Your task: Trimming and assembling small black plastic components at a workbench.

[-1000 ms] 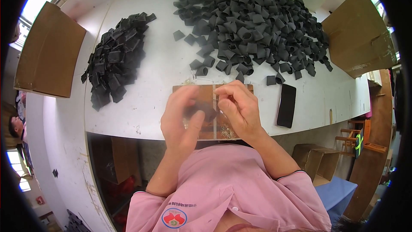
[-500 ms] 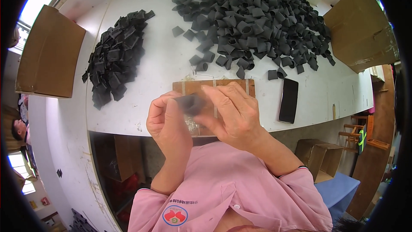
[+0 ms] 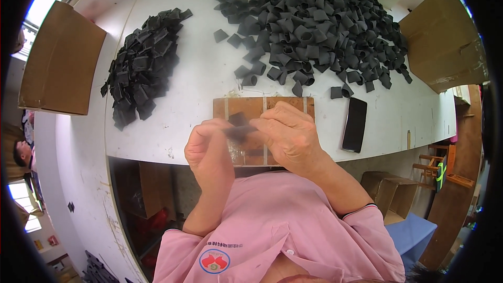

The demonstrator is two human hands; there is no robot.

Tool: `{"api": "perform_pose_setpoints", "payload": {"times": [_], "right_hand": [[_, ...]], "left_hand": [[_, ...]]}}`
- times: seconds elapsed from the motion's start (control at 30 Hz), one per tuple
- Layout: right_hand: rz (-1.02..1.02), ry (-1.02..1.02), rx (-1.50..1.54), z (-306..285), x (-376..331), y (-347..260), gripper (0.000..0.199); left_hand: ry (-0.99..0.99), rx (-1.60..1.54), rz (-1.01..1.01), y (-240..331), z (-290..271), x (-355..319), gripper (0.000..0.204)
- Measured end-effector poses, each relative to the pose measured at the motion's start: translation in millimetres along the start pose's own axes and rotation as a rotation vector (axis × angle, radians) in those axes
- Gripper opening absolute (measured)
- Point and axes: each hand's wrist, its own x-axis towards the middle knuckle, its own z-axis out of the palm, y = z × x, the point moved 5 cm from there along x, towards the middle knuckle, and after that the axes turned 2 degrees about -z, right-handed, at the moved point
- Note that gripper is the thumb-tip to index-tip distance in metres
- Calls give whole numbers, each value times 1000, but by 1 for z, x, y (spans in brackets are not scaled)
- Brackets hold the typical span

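Observation:
A small black fabric-like sleeve (image 3: 242,131) is stretched between my hands, smeared by motion. My left hand (image 3: 205,144) pinches its left end, and my right hand (image 3: 289,135) grips the other end with bent fingers. Both are just above a brown wooden board (image 3: 244,104) with pale strips across it. Directly behind the sleeve shows a dark square patch; whether it belongs to the same piece I cannot tell. Beyond the board spreads a large heap of black open-ended sleeves (image 3: 319,26). A smaller pile of flatter, folded-looking black pieces (image 3: 141,63) lies to the left.
A black phone (image 3: 354,124) lies right of the board on the white table (image 3: 194,73). Cardboard boxes stand at the left (image 3: 63,57) and right (image 3: 445,39) ends. Below the table's right edge are an open carton (image 3: 385,191) and a blue cloth-like surface (image 3: 411,238). Another person is at far left.
The sleeve has turned from showing its round opening to a narrow, flatter shape. My right fingers have closed in on its right end, and my left hand has tilted inward.

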Motion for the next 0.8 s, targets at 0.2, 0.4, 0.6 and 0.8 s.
{"api": "perform_pose_setpoints", "payload": {"times": [0.2, 0.4, 0.6, 0.8], "right_hand": [[-51, 30, -102, 3, -7, 4, 16], [734, 178, 632, -29, 18, 56, 21], [922, -92, 495, 12, -69, 70, 24], [484, -324, 70, 40, -97, 44, 12]], "left_hand": [[-9, 231, 75, -7, -3, -3, 6], [93, 634, -97, -55, -57, 3, 24], [-5, 1488, 10, -90, -67, 0, 31], [-10, 1253, -193, -97, -92, 1, 14]]}}
